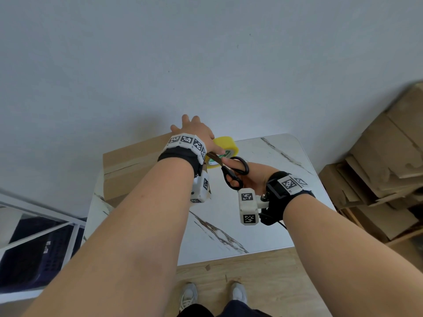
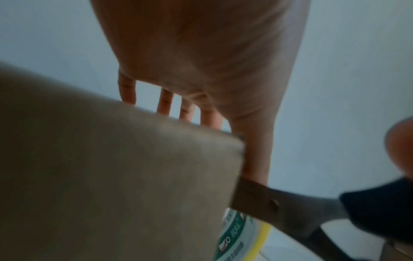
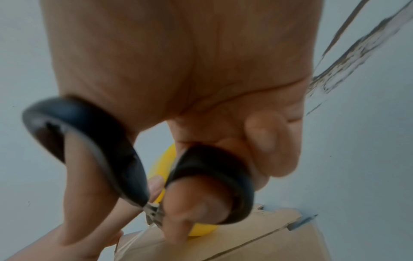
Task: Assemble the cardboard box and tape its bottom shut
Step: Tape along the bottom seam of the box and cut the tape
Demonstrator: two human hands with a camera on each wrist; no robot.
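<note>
Cardboard box (image 1: 128,165), assembled and lying on the marble-patterned tabletop (image 1: 263,202) at its far left corner, taped seam facing up. The left hand (image 1: 194,131) lies flat on the box's near right end, fingers (image 2: 165,102) straight and spread, thumb down the box edge. The right hand (image 1: 247,177) holds black-handled scissors (image 1: 231,168), thumb and fingers curled through the loops; the blades point toward the box edge beside the yellow tape roll (image 1: 225,147), which sits just right of the box.

Step judged in hand: cutting the tape strip free of the roll. For a clean cut, keep the strip taut between roll and box, set the blades square across it close to the box edge, and press the left palm down so the box does not slide.

The strip itself is barely visible, only a faint line in the right wrist view. The blade tips are hidden behind the left wrist, so how far they gape is unclear. Both wrist views are blurred. Cardboard is stacked at far right.
</note>
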